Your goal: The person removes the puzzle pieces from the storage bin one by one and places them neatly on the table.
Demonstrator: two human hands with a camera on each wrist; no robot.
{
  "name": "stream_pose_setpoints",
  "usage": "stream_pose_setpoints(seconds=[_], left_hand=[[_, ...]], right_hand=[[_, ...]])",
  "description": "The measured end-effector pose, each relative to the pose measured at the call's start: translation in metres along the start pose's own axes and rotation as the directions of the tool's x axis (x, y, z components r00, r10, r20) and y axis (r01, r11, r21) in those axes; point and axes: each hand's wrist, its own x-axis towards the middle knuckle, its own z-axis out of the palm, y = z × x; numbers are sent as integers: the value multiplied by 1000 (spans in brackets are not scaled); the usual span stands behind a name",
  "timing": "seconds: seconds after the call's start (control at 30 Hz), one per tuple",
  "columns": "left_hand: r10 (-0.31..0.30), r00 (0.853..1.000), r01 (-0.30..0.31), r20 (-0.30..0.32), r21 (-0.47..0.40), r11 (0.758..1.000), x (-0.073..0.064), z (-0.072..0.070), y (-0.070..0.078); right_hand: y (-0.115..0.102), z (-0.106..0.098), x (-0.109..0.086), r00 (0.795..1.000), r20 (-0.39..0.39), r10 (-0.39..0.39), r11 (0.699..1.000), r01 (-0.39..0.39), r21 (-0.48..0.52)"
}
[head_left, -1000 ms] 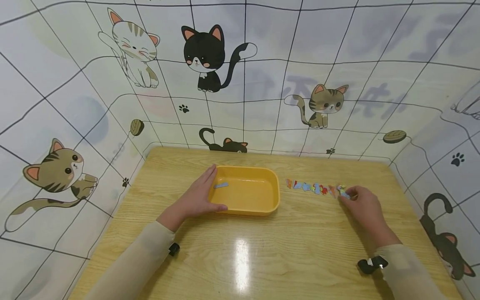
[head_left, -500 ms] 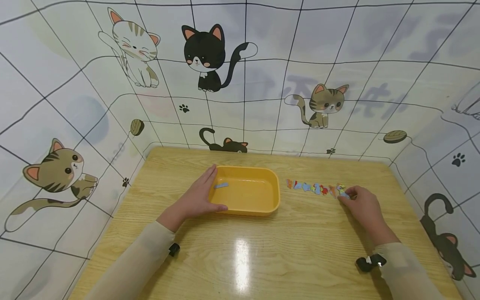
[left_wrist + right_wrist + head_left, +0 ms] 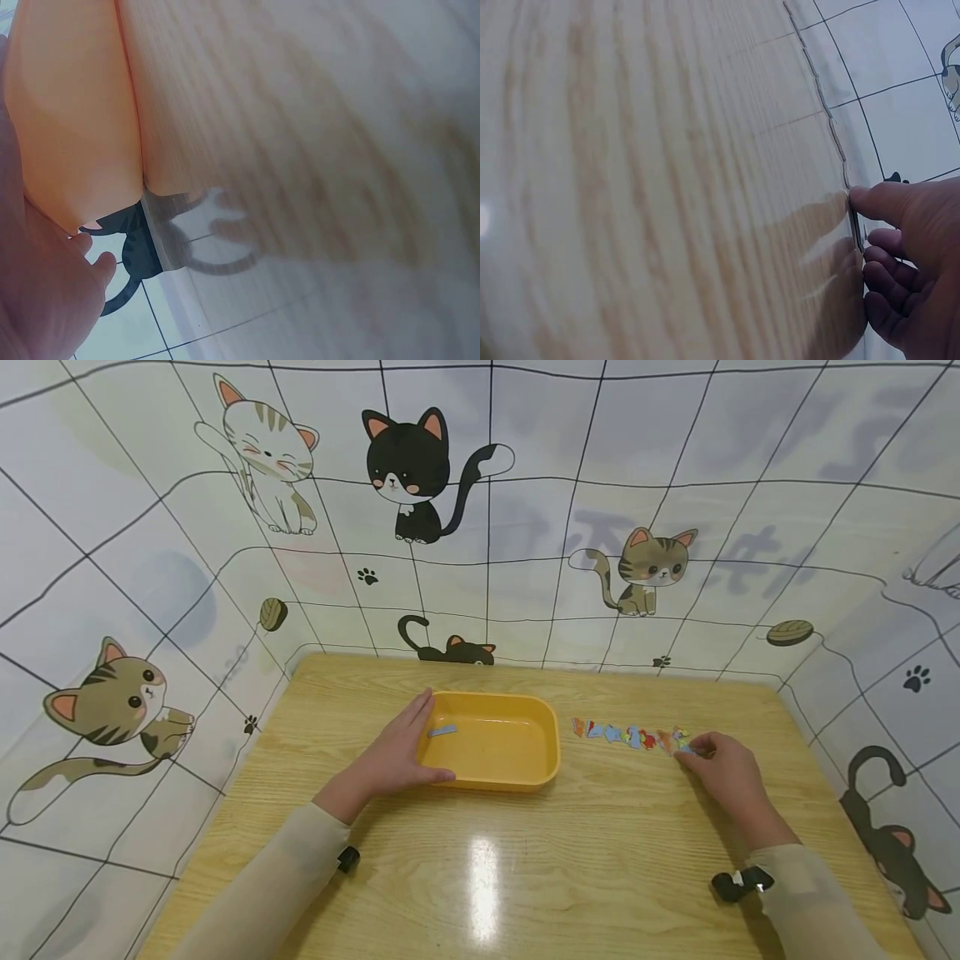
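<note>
A yellow plastic tray stands on the wooden table, with a small light-blue strip lying inside at its left. My left hand holds the tray's left end, fingers along the side and thumb over the near rim; the left wrist view shows the tray's outer wall beside the hand. To the right of the tray runs a row of small, colourful, flat puzzle pieces. My right hand pinches the puzzle piece at the row's right end, mostly covered by the fingertips. In the right wrist view, the thumb touches the row's edge.
The light wooden table meets a wall sheet printed with cartoon cats at the back and both sides. Black wrist devices sit at both cuffs. A bright light reflection lies on the table's near middle.
My right fingertips have shifted very slightly left, toward the row. The left hand and the tray have stayed still.
</note>
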Motion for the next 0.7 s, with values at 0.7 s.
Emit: stream_pose_setpoints(seconds=[0.7], left_hand=[[8, 1000, -8, -6, 12, 1000, -1, -1, 0]], right_hand=[[-56, 1, 4, 961, -153, -232, 967, 245, 76]])
